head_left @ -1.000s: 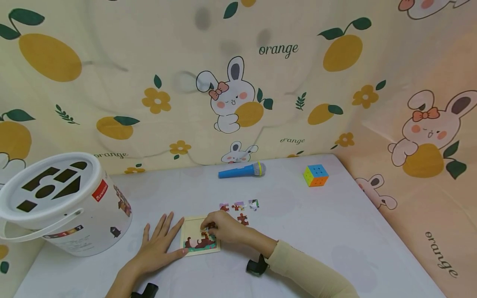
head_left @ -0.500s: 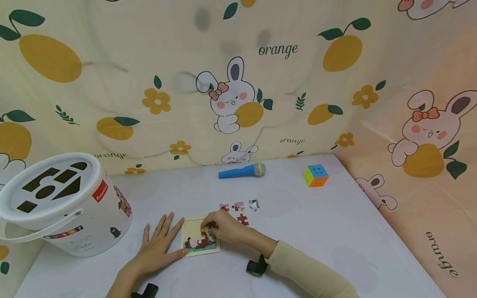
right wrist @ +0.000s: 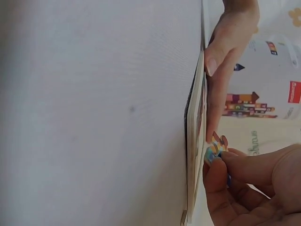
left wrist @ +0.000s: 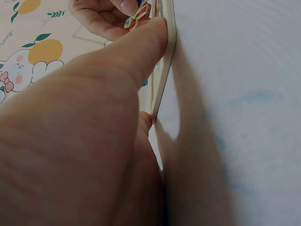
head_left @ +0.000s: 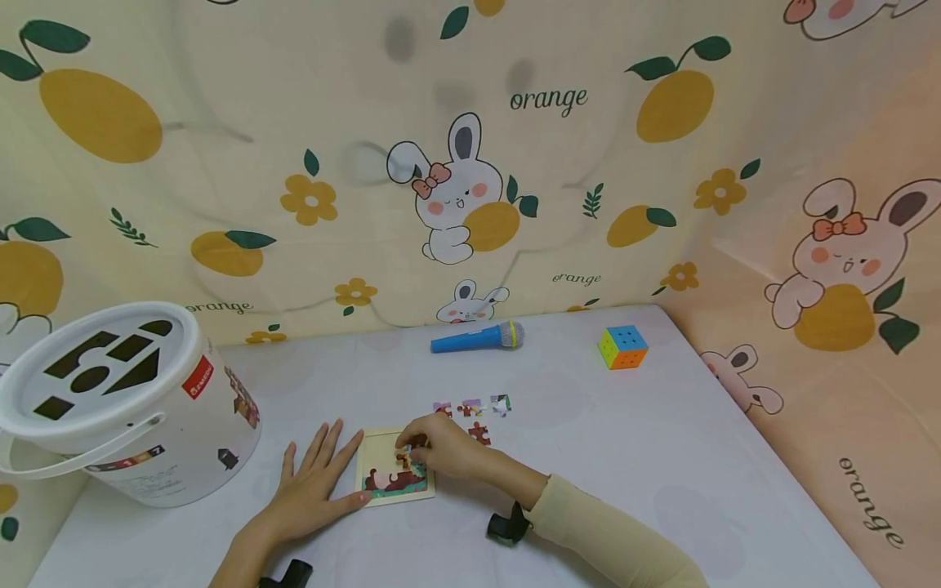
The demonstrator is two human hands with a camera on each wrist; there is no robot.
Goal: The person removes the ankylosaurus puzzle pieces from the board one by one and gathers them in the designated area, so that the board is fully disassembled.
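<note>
A small wooden jigsaw tray (head_left: 377,447) lies on the table in the head view, with fitted picture pieces (head_left: 395,482) along its lower part. My left hand (head_left: 312,488) is spread flat at its left side; thumb and index finger touch the tray's edge. Over the tray's right part, my right hand (head_left: 447,449) pinches a jigsaw piece (right wrist: 215,147) between thumb and fingers. The right wrist view shows this colourful piece standing tilted above the tray. Much of it is hidden by the fingers in the head view.
Several loose jigsaw pieces (head_left: 470,406) lie just behind the right hand. A blue toy microphone (head_left: 470,338) and a puzzle cube (head_left: 623,348) stand farther back. At the left is a large white bucket (head_left: 184,433) with a shape-sorting lid.
The piece in my right hand has turned or shifted very slightly between the fingers. Both hands and the tray keep their places.
</note>
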